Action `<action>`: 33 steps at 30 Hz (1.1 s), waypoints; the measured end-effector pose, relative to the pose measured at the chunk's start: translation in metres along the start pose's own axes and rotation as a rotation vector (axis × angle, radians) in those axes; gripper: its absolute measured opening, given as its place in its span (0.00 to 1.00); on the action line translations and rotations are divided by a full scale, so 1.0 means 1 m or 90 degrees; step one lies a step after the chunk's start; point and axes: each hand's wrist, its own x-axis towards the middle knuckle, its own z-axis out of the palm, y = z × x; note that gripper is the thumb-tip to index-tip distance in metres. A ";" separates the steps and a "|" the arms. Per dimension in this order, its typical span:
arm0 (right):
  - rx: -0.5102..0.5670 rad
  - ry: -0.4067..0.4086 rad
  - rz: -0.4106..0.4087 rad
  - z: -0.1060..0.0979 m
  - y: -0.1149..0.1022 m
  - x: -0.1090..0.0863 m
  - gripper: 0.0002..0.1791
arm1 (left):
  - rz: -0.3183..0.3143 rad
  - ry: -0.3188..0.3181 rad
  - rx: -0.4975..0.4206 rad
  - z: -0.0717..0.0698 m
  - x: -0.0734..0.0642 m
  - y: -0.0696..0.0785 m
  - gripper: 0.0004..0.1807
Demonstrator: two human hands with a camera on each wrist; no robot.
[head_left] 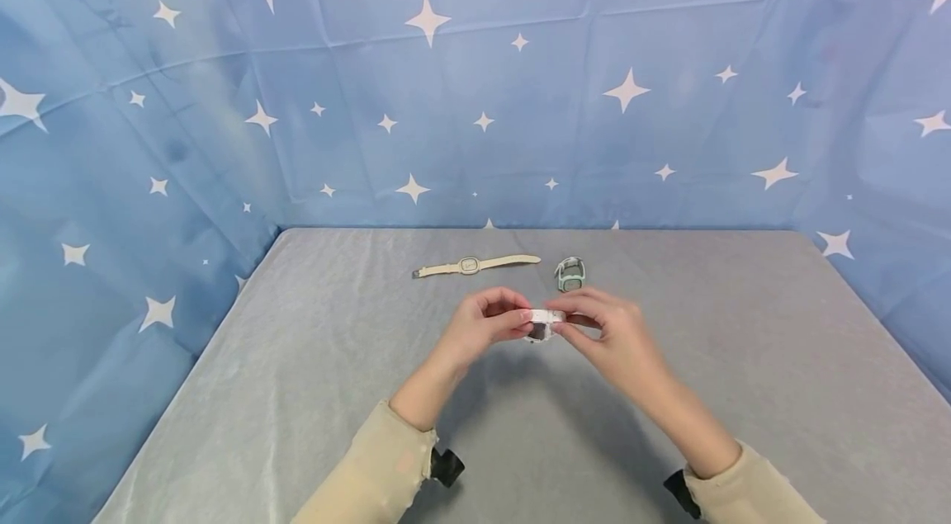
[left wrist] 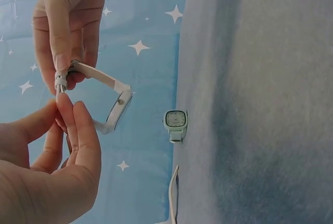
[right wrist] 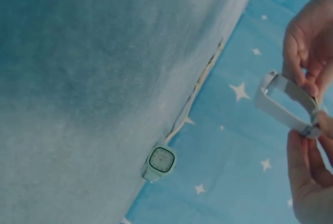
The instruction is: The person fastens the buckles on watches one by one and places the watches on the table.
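A white wristwatch [head_left: 547, 315] is held up over the table between both hands, its strap bent round into a loop. My left hand [head_left: 475, 328] pinches one side of the strap between thumb and fingers. On the other side my right hand [head_left: 615, 332] pinches the band near its buckle and keeper. In the left wrist view, the case of the white watch [left wrist: 119, 110] hangs out on the far side of the loop, away from the fingers. Fingertips of both hands meet close together at the strap and hide part of it.
Beyond the hands, a cream wristwatch [head_left: 470, 266] lies stretched out flat on the grey cloth-covered table [head_left: 297, 392]. To its right stands a mint green wristwatch [head_left: 570, 283] with its strap looped. A blue star-patterned curtain [head_left: 475, 78] hangs behind the table.
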 end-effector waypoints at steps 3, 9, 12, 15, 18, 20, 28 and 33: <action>-0.026 0.013 -0.024 0.002 -0.001 0.000 0.16 | 0.003 -0.006 -0.002 0.001 0.000 0.001 0.11; -0.131 0.037 -0.104 0.005 -0.003 0.000 0.14 | 0.016 -0.017 0.021 0.002 0.000 0.001 0.11; -0.167 0.046 -0.120 0.006 -0.004 0.000 0.13 | 0.042 -0.027 0.053 0.003 0.000 0.003 0.10; -0.171 0.047 -0.106 0.007 -0.005 0.000 0.12 | 0.052 -0.038 0.071 0.003 0.000 0.006 0.10; -0.170 0.046 -0.093 0.007 -0.005 0.000 0.12 | 0.036 -0.044 0.074 0.002 0.000 0.008 0.10; -0.169 0.042 -0.083 0.007 -0.005 -0.001 0.11 | 0.028 -0.047 0.079 0.001 0.001 0.009 0.10; -0.147 0.028 -0.054 0.005 -0.008 -0.001 0.11 | 0.015 -0.052 0.078 -0.004 0.000 0.010 0.10; -0.127 0.030 -0.041 0.004 -0.007 -0.001 0.11 | 0.012 -0.056 0.079 -0.008 -0.001 0.010 0.10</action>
